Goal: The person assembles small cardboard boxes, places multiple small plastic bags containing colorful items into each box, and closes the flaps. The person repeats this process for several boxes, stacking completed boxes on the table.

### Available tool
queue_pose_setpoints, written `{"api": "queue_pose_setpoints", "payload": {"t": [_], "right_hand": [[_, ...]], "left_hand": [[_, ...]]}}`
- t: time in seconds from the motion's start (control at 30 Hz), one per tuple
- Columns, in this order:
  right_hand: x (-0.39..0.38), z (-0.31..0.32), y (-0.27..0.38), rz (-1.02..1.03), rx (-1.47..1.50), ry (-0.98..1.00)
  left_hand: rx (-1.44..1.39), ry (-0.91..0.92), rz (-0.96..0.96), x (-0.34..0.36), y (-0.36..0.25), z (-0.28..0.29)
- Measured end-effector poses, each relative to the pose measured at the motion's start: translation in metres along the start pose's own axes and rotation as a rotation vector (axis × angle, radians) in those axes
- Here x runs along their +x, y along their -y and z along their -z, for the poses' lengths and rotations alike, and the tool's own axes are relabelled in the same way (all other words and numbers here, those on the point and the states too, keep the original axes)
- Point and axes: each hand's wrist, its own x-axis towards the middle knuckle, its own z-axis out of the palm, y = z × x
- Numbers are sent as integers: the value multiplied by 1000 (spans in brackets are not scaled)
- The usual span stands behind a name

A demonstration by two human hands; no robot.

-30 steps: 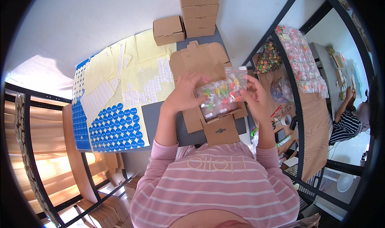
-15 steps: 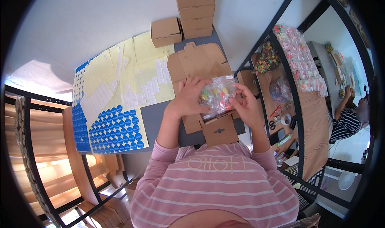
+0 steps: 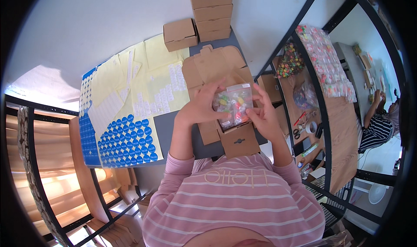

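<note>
A clear zip bag of colourful wrapped candies (image 3: 233, 101) lies flat over more bags in an open cardboard box (image 3: 239, 140), whose lid (image 3: 204, 66) stands open at the back and whose notched flap hangs toward me. My left hand (image 3: 197, 108) grips the bag's left side, thumb along its lower edge and fingers curved over the top. My right hand (image 3: 263, 116) holds the right side, thumb on the candies and index finger raised at the edge. The lower bags are mostly hidden under the top one.
Sticker sheets (image 3: 126, 142) and label papers (image 3: 158, 58) cover the left table. Stacked cartons (image 3: 213, 10) and a single box (image 3: 179, 34) stand behind. At right, beyond black frames, are packed bags (image 3: 321, 60), scissors (image 3: 297, 133), tape (image 3: 311, 126) and a co-worker (image 3: 373, 129).
The top candy bag has moved down and left into the box mouth and now lies flatter, its top lower. Both my hands have shifted with it, the right one moving slightly left.
</note>
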Motion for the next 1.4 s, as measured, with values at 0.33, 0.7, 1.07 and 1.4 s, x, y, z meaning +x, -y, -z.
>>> {"api": "queue_pose_setpoints", "payload": {"t": [0.33, 0.7, 1.07, 1.4], "right_hand": [[5, -16, 1, 106, -578, 351], [3, -23, 12, -17, -530, 274], [2, -16, 10, 184, -902, 237], [3, -28, 0, 437, -1039, 328]], "left_hand": [[-161, -146, -138, 5, 14, 15], [-25, -62, 14, 4, 5, 11], [142, -95, 32, 2, -4, 10], [348, -66, 47, -3, -1, 19]]}}
